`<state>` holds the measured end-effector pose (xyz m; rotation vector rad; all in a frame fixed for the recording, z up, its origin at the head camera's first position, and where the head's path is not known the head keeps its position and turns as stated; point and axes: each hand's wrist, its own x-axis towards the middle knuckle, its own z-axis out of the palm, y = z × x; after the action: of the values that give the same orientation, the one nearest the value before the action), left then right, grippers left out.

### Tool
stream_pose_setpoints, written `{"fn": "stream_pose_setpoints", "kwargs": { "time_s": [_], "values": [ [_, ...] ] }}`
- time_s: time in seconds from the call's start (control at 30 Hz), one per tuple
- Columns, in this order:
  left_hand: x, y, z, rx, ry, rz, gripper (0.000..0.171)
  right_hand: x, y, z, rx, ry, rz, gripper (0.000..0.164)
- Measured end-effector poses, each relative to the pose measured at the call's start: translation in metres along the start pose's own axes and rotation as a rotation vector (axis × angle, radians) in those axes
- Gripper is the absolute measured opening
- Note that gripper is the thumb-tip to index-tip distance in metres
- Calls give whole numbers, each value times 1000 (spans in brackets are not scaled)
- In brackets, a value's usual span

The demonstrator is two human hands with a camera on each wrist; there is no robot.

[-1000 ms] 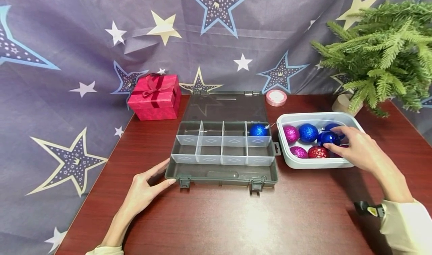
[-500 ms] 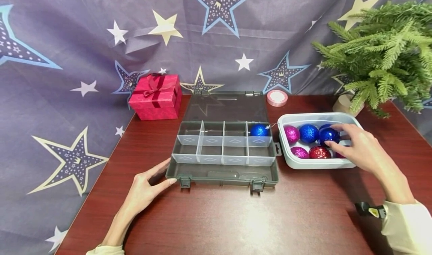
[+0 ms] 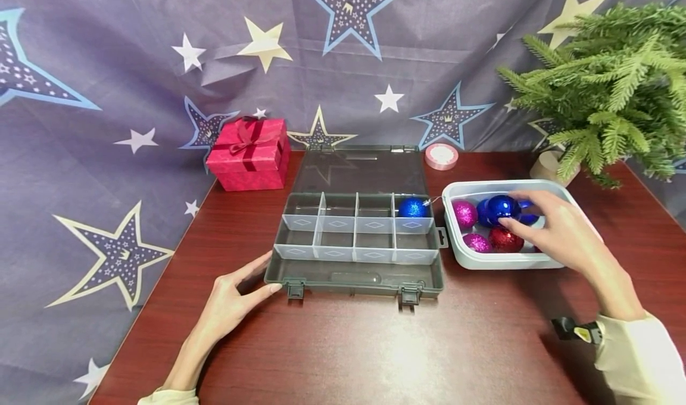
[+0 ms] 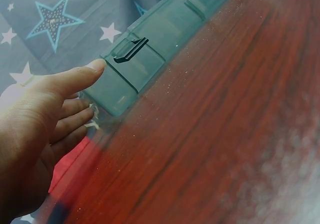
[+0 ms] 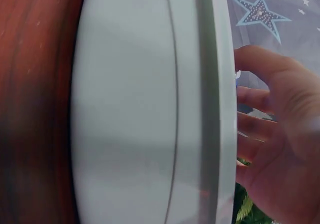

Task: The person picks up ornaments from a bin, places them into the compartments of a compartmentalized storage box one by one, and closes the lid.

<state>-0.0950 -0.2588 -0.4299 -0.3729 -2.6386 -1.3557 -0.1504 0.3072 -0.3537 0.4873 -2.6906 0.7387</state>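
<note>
Between the thumb and fingers of my right hand (image 3: 560, 229) is a shiny dark blue Christmas bauble (image 3: 502, 207), held just above the others in the pale plastic tub (image 3: 504, 263). Around it in the tub lie magenta glitter baubles (image 3: 464, 214), a red bauble (image 3: 506, 239) and partly hidden blue ones. In the right wrist view, the tub's wall hides the fingertips. My left hand (image 3: 227, 304) touches the front left corner of a clear grey compartment case (image 3: 354, 277), thumb at its front edge. The case's lid (image 3: 364, 170) lies back; a blue glitter bauble (image 3: 412, 207) sits in its back right compartment.
A red gift box (image 3: 249, 158) stands behind the case at left. A pink ribbon roll (image 3: 442, 156) lies behind its right corner. At back right, an artificial fir tree (image 3: 621, 89) leans its branches over the table (image 3: 343, 345). A starry cloth hangs behind.
My right hand has moved left with the shiny blue bauble, which is now over the blue glitter bauble and beside the red one. The left hand stays at the case's corner.
</note>
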Motion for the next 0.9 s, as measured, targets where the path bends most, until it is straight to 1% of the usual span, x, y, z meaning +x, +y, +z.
{"fn": "stream_pose_setpoints", "kwargs": {
  "time_s": [0.1, 0.17, 0.43, 0.6, 0.67, 0.9],
  "values": [
    [0, 0, 0, -2, 3, 7, 63, 5, -8, 3, 27, 1, -28, 48],
    [0, -1, 0, -4, 4, 12, 63, 9, -14, 5, 67, -1, -38, 47],
    [0, -3, 1, -19, 3, 19, 62, 22, -34, 12, 99, -20, -19, 50],
    [1, -4, 1, -33, -6, 18, 62, 32, -43, 20, 128, -2, -86, 48],
    [1, -4, 1, -36, -8, 20, 62, 36, -45, 24, 146, -7, -110, 48],
    [1, -4, 1, -40, -3, 24, 63, 50, -58, 38, 202, -33, -152, 48]
  ]
}}
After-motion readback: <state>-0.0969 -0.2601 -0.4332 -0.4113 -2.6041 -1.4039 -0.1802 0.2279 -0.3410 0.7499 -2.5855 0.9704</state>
